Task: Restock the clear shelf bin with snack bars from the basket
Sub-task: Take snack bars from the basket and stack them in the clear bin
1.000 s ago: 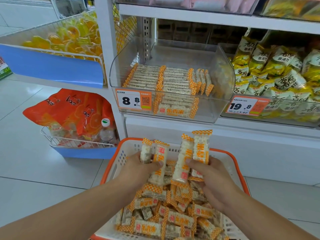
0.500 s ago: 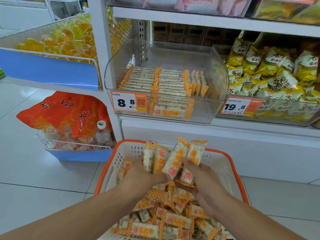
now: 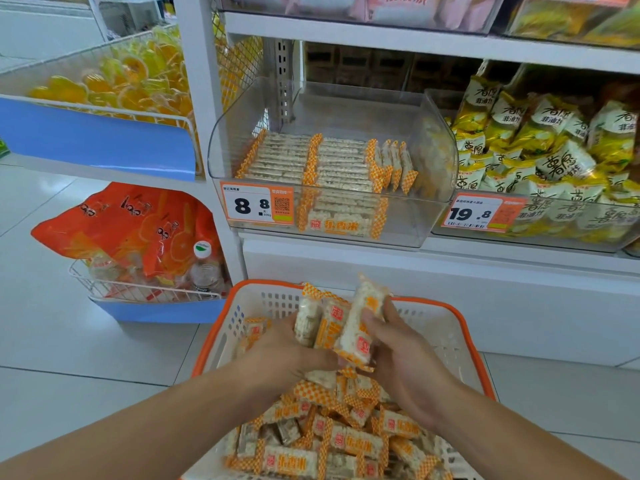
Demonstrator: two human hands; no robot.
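An orange-rimmed white basket (image 3: 450,317) stands low in front of me, heaped with snack bars (image 3: 332,438) in orange-checked wrappers. Over the heap, my left hand (image 3: 284,351) and my right hand (image 3: 405,358) together grip a small upright bundle of bars (image 3: 341,323), pressed between both palms. Above, on the shelf, the clear bin (image 3: 429,143) holds neat flat rows of the same bars (image 3: 311,161) on its left and middle, with a few standing on edge; its right part holds no bars. An 8.8 price tag (image 3: 256,206) sits on its front.
A neighbouring bin of yellow-and-white snack bags (image 3: 540,150) sits to the right. To the left stand a wire rack of yellow sweets (image 3: 114,84), and lower a wire basket with orange bags (image 3: 131,230) and a bottle (image 3: 204,268). White floor tiles surround the basket.
My hands have come together, merging two separate handfuls of bars into one bundle, and dropped slightly toward the basket. The view has shifted a little to the left.
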